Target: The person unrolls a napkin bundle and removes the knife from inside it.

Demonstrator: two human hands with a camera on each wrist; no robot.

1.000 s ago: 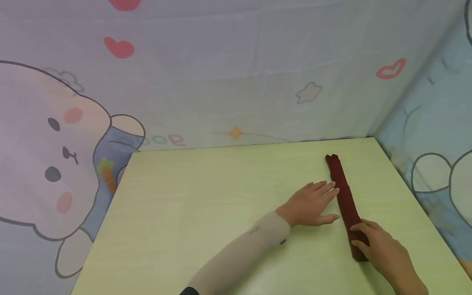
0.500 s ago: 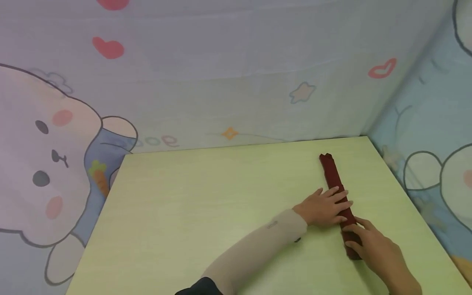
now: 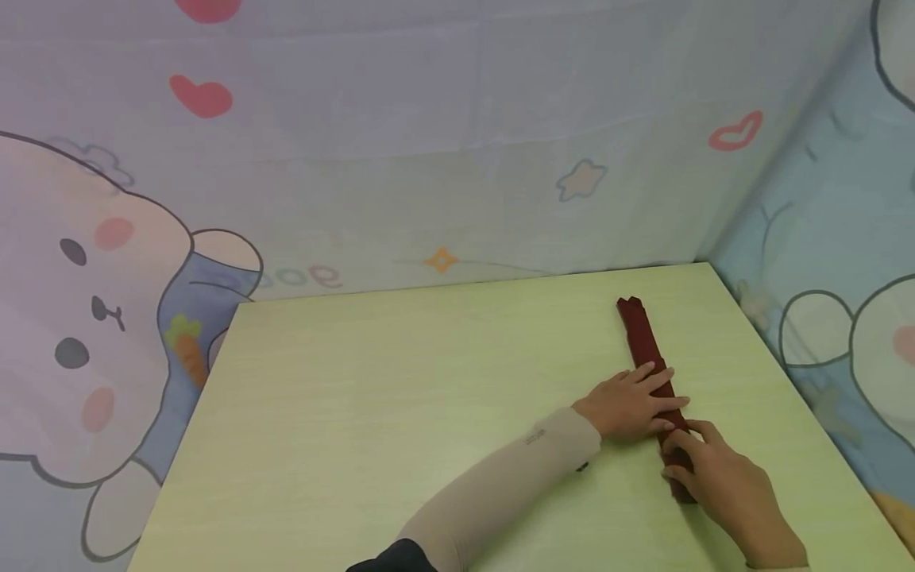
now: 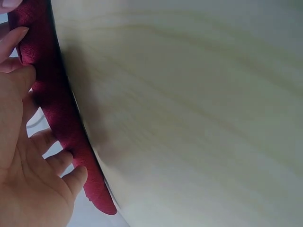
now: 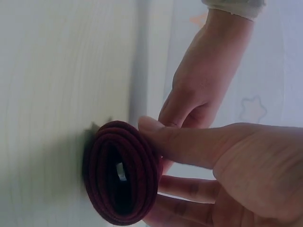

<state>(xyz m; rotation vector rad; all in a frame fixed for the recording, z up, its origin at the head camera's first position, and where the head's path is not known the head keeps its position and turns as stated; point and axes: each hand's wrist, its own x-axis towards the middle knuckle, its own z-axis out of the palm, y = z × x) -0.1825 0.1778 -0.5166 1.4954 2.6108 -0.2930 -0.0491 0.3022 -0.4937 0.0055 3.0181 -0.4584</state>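
A dark red cloth rolled into a long tube (image 3: pixel 641 334) lies on the table at the right, its far end pointing toward the back. My left hand (image 3: pixel 623 407) rests across the middle of the roll with spread, fairly straight fingers; in the left wrist view the fingertips touch the side of the red roll (image 4: pixel 61 113). Near the front end, my right hand (image 3: pixel 736 481) holds the roll between thumb and curled fingers. Looking at that end, the right wrist view shows the cloth's wound layers (image 5: pixel 98 179) around a dark hollow, with the right thumb (image 5: pixel 184 144) on its edge.
The pale yellow-green table (image 3: pixel 400 381) reaches back to a printed cloth backdrop (image 3: pixel 372 183). A second printed cloth (image 3: pixel 822 238) hangs along the right side. A beige sleeve (image 3: pixel 515 469) covers the left forearm.
My left hand has moved right and toward me, from beside the roll onto it. The right hand keeps its grip near the front end. The view has shifted slightly.
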